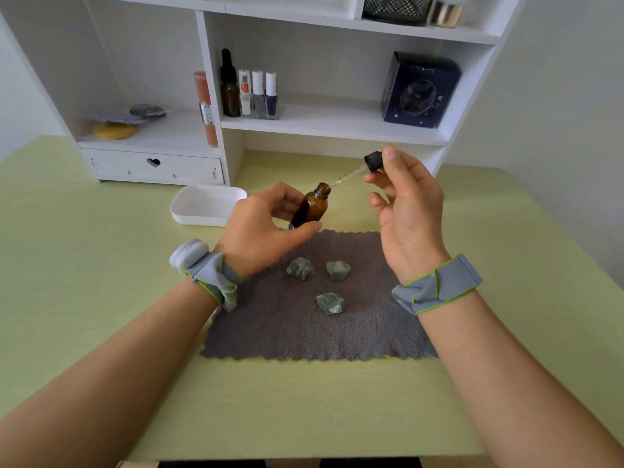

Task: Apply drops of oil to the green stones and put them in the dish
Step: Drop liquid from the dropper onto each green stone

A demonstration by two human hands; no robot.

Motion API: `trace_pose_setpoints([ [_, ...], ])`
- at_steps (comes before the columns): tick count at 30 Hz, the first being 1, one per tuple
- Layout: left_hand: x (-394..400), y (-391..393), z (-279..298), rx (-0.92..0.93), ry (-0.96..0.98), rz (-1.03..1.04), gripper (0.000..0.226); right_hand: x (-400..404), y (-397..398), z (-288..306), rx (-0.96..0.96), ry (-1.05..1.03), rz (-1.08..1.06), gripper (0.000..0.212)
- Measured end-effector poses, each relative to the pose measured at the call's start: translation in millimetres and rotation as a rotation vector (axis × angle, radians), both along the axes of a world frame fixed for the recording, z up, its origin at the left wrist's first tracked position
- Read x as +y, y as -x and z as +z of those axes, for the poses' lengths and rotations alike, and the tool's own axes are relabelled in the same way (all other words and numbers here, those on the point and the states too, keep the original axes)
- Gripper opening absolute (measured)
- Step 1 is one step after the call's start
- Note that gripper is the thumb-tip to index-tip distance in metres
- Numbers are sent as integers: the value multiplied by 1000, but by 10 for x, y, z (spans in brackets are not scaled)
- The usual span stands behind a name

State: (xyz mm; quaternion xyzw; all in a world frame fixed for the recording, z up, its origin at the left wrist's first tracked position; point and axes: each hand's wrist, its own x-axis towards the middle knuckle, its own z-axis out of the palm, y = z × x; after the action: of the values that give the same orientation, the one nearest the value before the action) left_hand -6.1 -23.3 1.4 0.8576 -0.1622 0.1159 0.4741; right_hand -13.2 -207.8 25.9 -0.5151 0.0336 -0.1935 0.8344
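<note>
Head view, looking down at your desk: your left hand (pixel 266 228) is wrapped around the amber oil bottle (pixel 311 207), holding it tilted above the far edge of the grey cloth (pixel 314 329), its mouth uncapped. Your right hand (pixel 403 211) pinches the black bulb of the dropper (pixel 363 167) between thumb and forefinger — the glass tip sits right at the bottle's mouth, and whether it touches the rim you can't tell from here. Down on the cloth, three green stones wait: one at the back left (pixel 301 269), one just beside it at the back right (pixel 338 270), one nearer you (pixel 330 303). The white dish (pixel 202 206) stands on the green table (pixel 101 298) beyond your left hand — well apart from the stones.
</note>
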Motion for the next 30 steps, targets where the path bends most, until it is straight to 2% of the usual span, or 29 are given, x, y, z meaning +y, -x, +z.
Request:
trace_pose_setpoints([
  [10, 11, -31, -17, 79, 134, -41, 34, 9, 8, 21, 114, -245, 74, 17],
  [15, 9, -54, -45, 87, 131, -55, 35, 6, 9, 27, 131, -280, 102, 20],
  [22, -25, -80, -35, 104, 144, -63, 34, -13, -2, 28, 171, -306, 146, 9],
  [30, -273, -349, 158, 199, 175, -100, 27, -116, -47, 30, 173, -320, 94, 23],
])
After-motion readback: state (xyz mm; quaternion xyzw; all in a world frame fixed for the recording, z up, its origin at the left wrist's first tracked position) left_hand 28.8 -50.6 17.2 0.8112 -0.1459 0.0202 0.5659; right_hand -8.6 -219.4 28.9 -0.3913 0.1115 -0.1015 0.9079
